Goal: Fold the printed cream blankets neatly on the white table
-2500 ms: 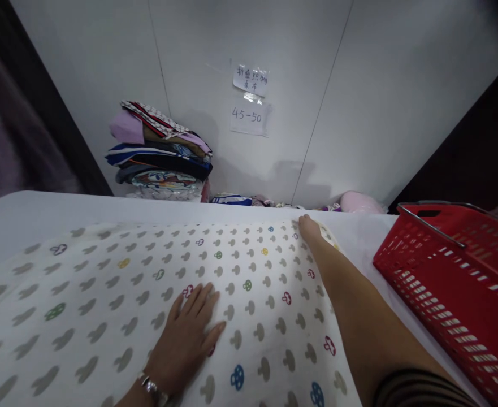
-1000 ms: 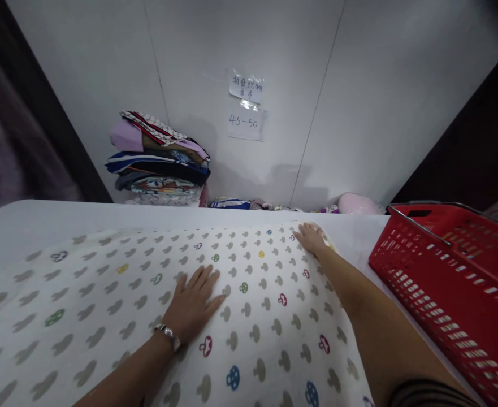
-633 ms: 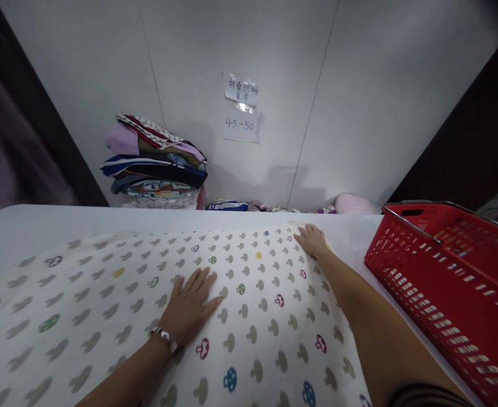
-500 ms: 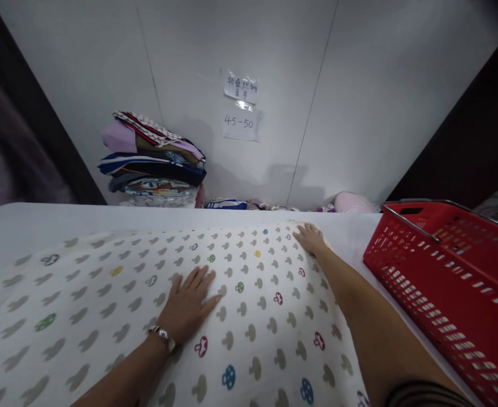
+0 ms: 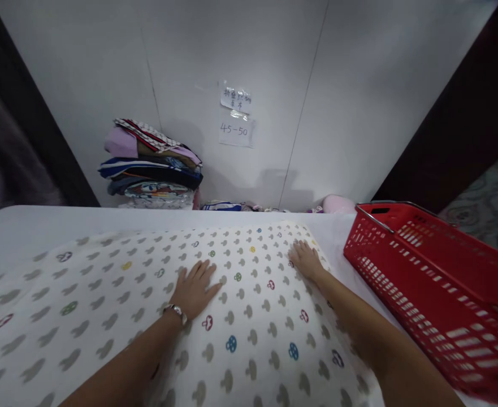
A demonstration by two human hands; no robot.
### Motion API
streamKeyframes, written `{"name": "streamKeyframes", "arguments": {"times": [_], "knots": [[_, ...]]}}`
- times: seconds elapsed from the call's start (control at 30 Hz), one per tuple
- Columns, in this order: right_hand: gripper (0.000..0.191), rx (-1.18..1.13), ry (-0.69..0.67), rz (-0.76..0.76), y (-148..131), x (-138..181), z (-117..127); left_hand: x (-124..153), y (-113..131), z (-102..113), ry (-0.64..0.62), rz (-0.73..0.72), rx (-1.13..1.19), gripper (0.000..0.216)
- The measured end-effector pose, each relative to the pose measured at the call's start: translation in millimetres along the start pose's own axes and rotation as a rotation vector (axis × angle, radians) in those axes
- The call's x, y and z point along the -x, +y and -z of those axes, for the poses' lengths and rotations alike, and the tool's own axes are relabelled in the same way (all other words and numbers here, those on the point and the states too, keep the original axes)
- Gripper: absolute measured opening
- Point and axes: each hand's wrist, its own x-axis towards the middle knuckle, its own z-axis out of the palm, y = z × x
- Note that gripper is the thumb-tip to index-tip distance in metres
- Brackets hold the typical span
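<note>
A white cloth (image 5: pixel 249 305) printed with grey and coloured mushrooms lies spread over the white table (image 5: pixel 32 223). My left hand (image 5: pixel 195 289), with a metal bracelet at its wrist, rests flat on the middle of the cloth, fingers spread. Near the cloth's far right corner, my right hand (image 5: pixel 306 260) lies palm down on it with fingers stretched out. Neither hand grips anything. The near part of the cloth runs out of the bottom of the view.
To the right stands a red plastic basket (image 5: pixel 435 271) with metal handles. Behind the table rises a pile of folded fabrics (image 5: pixel 153 164) against the wall. Two paper notes (image 5: pixel 237 133) are taped there. A pink bundle (image 5: pixel 337 204) shows beyond the table's far edge.
My right hand has slid back from the cloth's far edge toward me, uncovering the corner. The left hand stays nearly in place. The view has shifted slightly, showing more of the basket.
</note>
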Motion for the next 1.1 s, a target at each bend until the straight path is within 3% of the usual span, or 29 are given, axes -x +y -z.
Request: {"name": "streamKeyframes", "arguments": {"times": [0.1,0.2,0.3,0.47,0.63,0.8,1.1], "knots": [[0.065,-0.01,-0.001,0.026,13,55,-3,-3,2,9,-0.062,0.009,0.011,0.066],[0.064,-0.016,-0.027,-0.053,34,102,-5,11,13,20,-0.098,0.01,-0.01,0.068],[0.063,-0.017,-0.027,-0.163,50,139,-9,53,27,24,-0.103,-0.084,-0.008,0.068],[0.063,-0.015,0.009,-0.112,56,179,-19,146,33,13,-0.109,-0.175,0.023,0.065],[0.062,-0.006,0.006,-0.155,43,193,-13,198,21,7,-0.075,-0.096,-0.015,0.066],[0.065,0.004,0.031,-0.043,10,195,-8,232,20,1,-0.017,-0.09,-0.02,0.066],[0.07,-0.086,0.023,0.072,-58,142,-11,246,18,-14,0.162,-0.137,-0.05,0.066]]}}
